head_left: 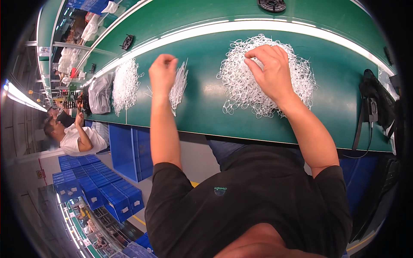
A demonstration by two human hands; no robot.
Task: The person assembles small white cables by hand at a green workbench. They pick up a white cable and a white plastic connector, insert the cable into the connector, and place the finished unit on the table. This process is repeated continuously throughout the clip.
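My right hand (271, 71) hovers over a large heap of white looped cable ties (241, 81), thumb and forefinger tips brought close in a pinch. Whether a tie is between them is too small to tell. To the left, my left hand (162, 76) is raised with its fingers curled together, slightly blurred; anything in it is hidden. Beside it lies a small bundle of thin, straight white cable ties (178, 90), partly behind the hand and wrist. Farther left is another pile of white ties (125, 86).
A grey plastic bag (101, 92) lies at the green bench's left. A black bag with a cable (374, 103) sits at the right end. Black parts (272, 5) rest beyond the light strip. Blue crates (122, 150) stand below, near a seated person (81, 139).
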